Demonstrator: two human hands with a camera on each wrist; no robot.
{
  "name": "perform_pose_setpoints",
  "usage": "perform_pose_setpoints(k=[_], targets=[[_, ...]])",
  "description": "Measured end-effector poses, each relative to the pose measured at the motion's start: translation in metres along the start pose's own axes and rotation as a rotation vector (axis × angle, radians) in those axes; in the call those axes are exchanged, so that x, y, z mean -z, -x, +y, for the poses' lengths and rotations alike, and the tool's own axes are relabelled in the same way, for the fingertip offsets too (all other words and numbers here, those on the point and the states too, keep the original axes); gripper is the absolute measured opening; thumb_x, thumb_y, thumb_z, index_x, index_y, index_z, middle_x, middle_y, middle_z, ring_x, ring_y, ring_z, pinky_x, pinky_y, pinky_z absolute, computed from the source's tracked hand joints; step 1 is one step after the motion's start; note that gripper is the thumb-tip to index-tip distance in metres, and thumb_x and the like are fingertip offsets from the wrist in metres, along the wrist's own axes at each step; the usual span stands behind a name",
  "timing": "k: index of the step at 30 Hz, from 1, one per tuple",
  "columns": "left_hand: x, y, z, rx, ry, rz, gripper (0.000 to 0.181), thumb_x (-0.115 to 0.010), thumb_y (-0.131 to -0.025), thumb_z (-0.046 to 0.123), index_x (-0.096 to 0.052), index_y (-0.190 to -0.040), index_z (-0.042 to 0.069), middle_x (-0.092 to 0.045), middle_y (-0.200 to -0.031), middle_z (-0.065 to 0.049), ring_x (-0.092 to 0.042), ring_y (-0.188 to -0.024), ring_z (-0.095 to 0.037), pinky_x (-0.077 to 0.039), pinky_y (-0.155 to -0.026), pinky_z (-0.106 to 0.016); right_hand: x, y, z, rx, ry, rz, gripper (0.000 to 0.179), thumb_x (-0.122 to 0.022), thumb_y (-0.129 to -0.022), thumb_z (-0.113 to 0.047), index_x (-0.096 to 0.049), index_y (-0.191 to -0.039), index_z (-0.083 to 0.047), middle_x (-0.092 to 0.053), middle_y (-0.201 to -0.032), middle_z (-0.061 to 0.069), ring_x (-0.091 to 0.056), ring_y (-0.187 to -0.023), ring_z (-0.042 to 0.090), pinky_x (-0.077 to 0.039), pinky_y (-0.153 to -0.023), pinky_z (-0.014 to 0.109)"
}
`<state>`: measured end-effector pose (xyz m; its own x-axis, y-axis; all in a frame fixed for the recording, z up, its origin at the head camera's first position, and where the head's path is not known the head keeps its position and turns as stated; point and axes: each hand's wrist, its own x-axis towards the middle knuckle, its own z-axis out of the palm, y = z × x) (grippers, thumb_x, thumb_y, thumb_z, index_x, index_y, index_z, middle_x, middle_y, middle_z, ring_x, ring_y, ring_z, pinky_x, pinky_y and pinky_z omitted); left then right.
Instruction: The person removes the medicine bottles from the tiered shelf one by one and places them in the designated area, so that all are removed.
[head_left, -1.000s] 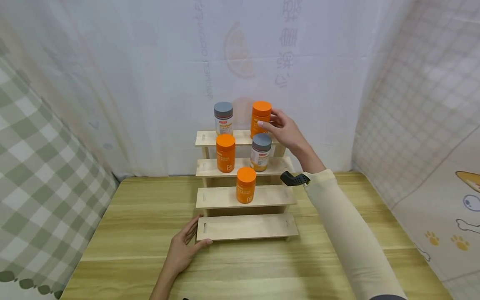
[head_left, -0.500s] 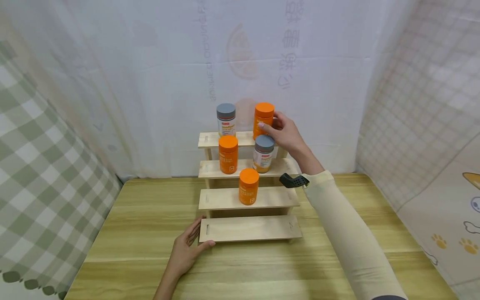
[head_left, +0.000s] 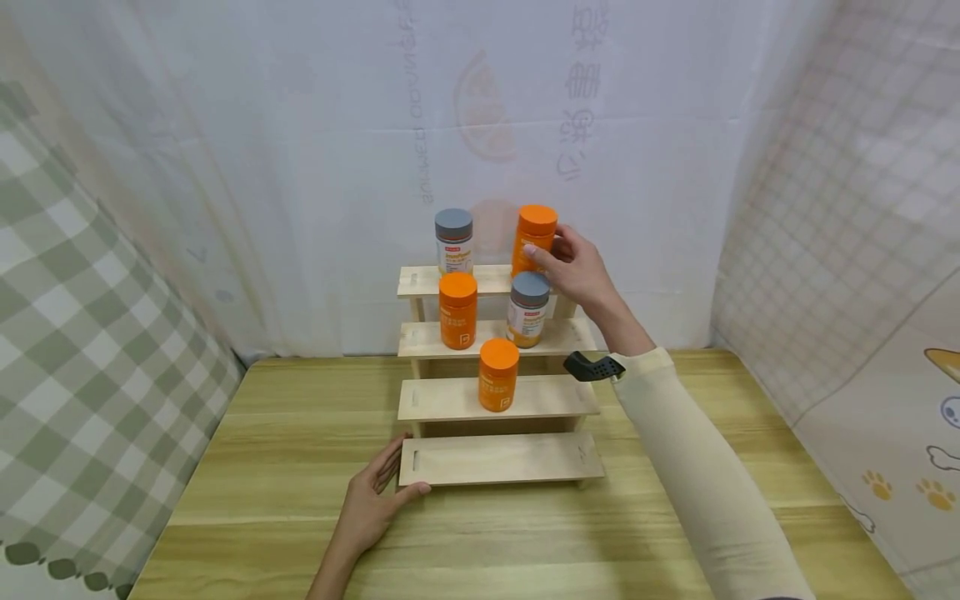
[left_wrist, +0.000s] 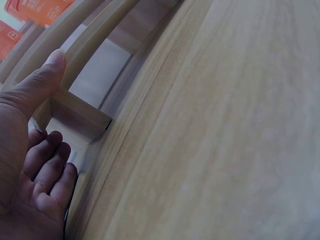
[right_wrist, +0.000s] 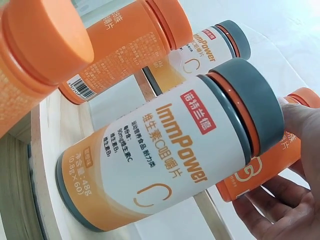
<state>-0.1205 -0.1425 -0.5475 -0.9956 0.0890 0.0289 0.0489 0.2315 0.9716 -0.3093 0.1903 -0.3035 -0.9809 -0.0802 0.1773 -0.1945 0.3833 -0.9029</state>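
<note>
In the head view my right hand [head_left: 581,265] grips an orange jar [head_left: 527,250] at the right of the top tier, thumb across its front. The jar's base is partly hidden behind a grey-lidded white jar [head_left: 527,321] one tier below. My left hand [head_left: 371,500] holds the left end of the lowest board of a wooden tiered stand [head_left: 498,460]. In the left wrist view its thumb [left_wrist: 47,75] lies along the board's edge, with the other fingers curled beside the stand's leg. The label reading ImmPower on the white jar [right_wrist: 155,155] fills the right wrist view.
Another grey-lidded jar [head_left: 453,242] stands at the top tier's left. Orange jars stand below it: one [head_left: 458,312] on the second tier from the top, one [head_left: 498,377] on the third. A white curtain [head_left: 315,208] hangs close behind the stand on the wood-grain table [head_left: 300,433].
The orange jar in my right hand has shifted slightly right along the top tier, away from the grey-lidded jar. My left hand keeps its place on the stand. The head view has shifted a little.
</note>
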Motion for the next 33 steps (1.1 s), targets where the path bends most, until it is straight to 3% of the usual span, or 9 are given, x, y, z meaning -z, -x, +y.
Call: perform_pose_setpoints(k=[33], targets=[[-0.002,-0.001,-0.003,-0.007,-0.023,0.012,0.087,-0.090,-0.078,0.033,-0.049,-0.154,0.022,-0.047,-0.159,-0.004,-0.045,-0.147,-0.028,-0.042,-0.120,-0.039,0.040,0.033,0.021,0.038,-0.024,0.101,0.070,-0.069,-0.097,-0.047,-0.044,-0.155,-0.018,-0.054,-0.152,0.013,-0.053,-0.140,0.029,-0.041,-0.124,0.050]])
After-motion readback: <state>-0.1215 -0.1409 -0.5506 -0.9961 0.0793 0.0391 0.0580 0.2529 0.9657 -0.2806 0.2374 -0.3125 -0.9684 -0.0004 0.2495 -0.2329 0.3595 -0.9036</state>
